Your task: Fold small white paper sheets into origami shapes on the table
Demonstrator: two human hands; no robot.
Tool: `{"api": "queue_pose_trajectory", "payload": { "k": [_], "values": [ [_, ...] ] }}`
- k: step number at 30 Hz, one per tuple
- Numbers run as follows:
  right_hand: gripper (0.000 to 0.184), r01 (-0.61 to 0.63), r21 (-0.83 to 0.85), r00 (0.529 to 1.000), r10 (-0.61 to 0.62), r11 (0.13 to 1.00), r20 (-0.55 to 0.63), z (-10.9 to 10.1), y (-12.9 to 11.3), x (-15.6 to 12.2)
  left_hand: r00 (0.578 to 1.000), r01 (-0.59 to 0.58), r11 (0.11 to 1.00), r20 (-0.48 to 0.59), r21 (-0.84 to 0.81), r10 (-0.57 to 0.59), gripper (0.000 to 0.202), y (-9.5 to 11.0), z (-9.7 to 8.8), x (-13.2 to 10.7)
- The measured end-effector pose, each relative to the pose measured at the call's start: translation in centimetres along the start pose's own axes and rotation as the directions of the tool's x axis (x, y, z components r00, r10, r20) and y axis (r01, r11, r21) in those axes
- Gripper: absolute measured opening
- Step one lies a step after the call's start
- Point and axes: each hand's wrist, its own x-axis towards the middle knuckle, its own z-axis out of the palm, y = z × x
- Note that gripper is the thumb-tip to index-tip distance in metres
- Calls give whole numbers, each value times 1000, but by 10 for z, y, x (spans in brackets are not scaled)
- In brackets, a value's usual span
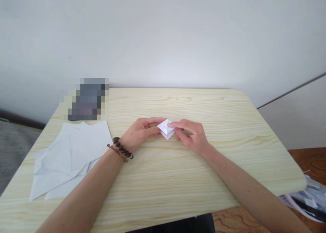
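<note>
Between my left hand [139, 133] and right hand [194, 135], I pinch a folded white paper diamond [165, 128] over the wood-grain table [163, 182].

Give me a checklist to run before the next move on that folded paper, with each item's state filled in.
1. Left hand gripping the folded paper: ok, fingers at its left side.
2. Right hand placed on it: ok, index fingertip on the upper face.
3. Work over the table, away from its edges: ok.
4. Loose sheets apart from the folded paper: ok, they lie off to the left.
5. Beaded bracelet clear of the sheets: cannot tell, they look very close.
6. Creases sharp: cannot tell, too small.
</note>
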Motion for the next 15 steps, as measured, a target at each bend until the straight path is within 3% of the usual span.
{"api": "queue_pose_trajectory", "payload": {
  "k": [10,15],
  "values": [
    [30,-28,57,1000,28,998,2,-3,-1,-1,997,27,987,81,-160,-14,32,1,-7,0],
    [30,35,23,999,-35,999,-1,-3,1,0,1000,18,995,15,-93,-16,31,0,-4,0]
  ]
}}
